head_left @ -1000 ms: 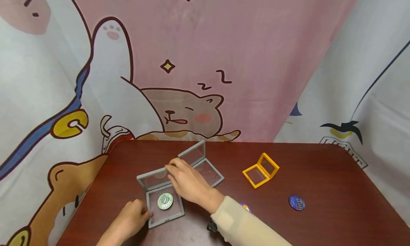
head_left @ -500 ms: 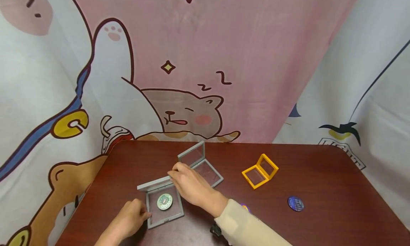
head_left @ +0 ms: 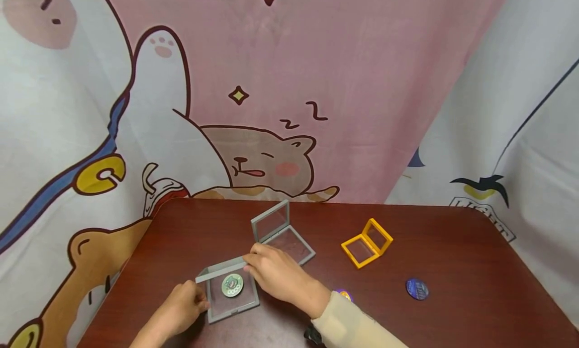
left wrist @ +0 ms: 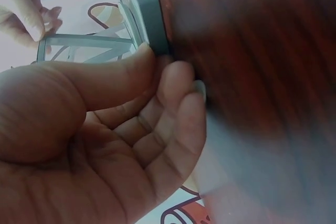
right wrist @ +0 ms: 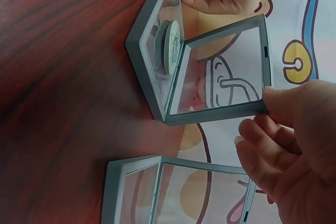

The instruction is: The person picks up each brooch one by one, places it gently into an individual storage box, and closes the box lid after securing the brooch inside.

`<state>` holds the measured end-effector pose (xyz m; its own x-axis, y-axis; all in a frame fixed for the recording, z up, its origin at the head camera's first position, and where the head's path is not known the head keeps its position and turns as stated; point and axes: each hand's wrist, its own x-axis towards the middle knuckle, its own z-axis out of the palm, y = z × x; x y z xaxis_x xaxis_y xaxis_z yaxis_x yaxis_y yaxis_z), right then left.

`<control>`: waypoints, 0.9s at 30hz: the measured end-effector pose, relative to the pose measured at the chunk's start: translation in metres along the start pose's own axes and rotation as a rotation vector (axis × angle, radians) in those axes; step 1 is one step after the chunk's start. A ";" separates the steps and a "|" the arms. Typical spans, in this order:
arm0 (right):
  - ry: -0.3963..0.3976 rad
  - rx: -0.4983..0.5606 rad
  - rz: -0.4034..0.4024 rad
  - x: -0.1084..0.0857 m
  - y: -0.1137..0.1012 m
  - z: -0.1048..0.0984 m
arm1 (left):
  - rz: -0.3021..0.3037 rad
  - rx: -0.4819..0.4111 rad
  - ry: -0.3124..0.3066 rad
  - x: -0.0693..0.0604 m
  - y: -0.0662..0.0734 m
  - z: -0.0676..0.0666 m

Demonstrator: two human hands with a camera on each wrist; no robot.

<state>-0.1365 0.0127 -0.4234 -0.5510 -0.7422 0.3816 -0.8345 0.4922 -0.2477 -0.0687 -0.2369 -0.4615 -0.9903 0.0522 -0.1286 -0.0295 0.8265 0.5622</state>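
A grey hinged display case (head_left: 234, 312) with clear film panels stands on the table, its lid (right wrist: 220, 114) partly raised. Inside lies a round pale green badge (head_left: 232, 285), also seen from the side in the right wrist view. My left hand (head_left: 180, 308) pinches the left edge of the case's base between thumb and curled fingers, as the left wrist view shows. With thumb and fingertips, my right hand (head_left: 282, 275) grips the lid's free corner, and the lid slants over the back of the base.
Behind my right hand a second grey case (head_left: 294, 245) stands with its lid up. A small yellow case (head_left: 362, 252), also unfolded, is farther right. A blue badge (head_left: 417, 289) lies near it. A purple and yellow badge (head_left: 345, 294) and a black object (head_left: 313, 334) are partly hidden by the sleeve.
My right hand has swung the lid down and forward toward the base. The left hand has stayed at the base's left edge, and the badge has not moved.
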 end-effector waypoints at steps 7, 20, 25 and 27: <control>-0.036 0.029 0.000 -0.010 -0.004 0.005 | -0.063 -0.004 -0.009 0.002 0.002 0.000; -0.098 -0.007 0.012 -0.021 -0.010 0.009 | -0.033 0.010 -0.005 0.003 0.002 0.000; -0.123 -0.001 0.032 -0.024 -0.011 0.009 | -0.041 0.003 -0.019 0.003 0.004 -0.001; -0.129 -0.004 0.031 -0.025 -0.012 0.010 | -0.047 -0.006 -0.018 0.003 0.003 -0.002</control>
<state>-0.1131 0.0209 -0.4387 -0.5725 -0.7790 0.2556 -0.8173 0.5175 -0.2535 -0.0716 -0.2350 -0.4586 -0.9853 0.0232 -0.1695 -0.0768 0.8250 0.5599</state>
